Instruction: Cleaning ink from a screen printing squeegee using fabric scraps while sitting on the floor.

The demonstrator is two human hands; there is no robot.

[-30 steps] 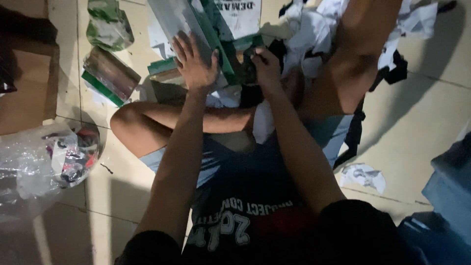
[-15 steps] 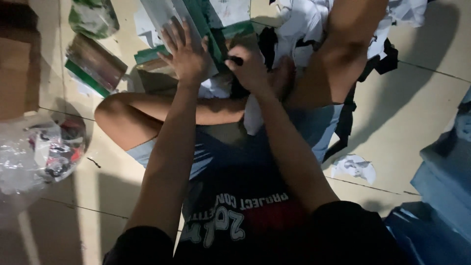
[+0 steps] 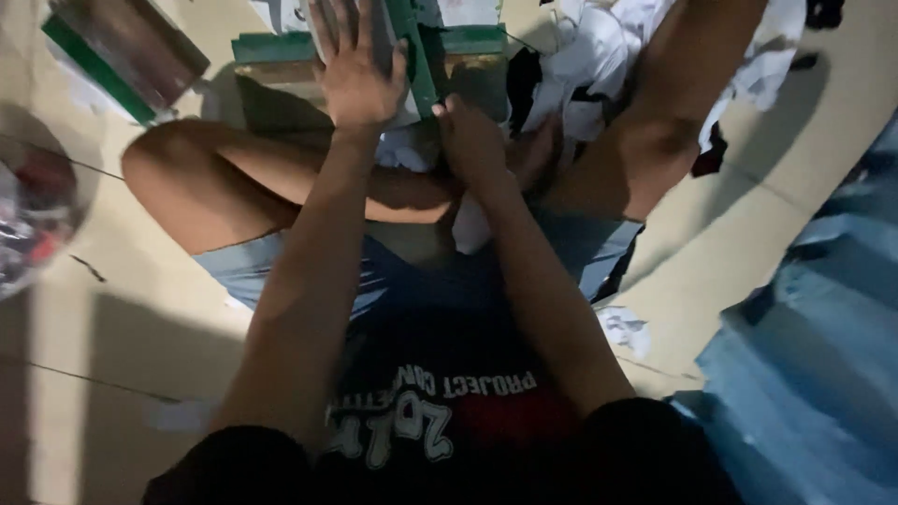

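I sit cross-legged on a tiled floor. My left hand [image 3: 357,70] lies flat with fingers spread on a clear plastic package with green edges [image 3: 416,51] in front of my legs. My right hand [image 3: 472,140] is closed beside it, gripping the package's lower edge by the green strip. A flat green-edged box [image 3: 281,56] lies under the package, partly hidden by my left hand.
Another green-edged packet [image 3: 122,56] lies at the upper left. A crumpled clear plastic bag [image 3: 33,220] sits at the left edge. White and black cloth [image 3: 599,56] is piled beyond my right leg. Blue sheeting [image 3: 814,355] fills the lower right.
The view has tilted down and closer, so the packages now sit at the top edge. My hands stay on the same package, right hand drawn a little nearer my legs.
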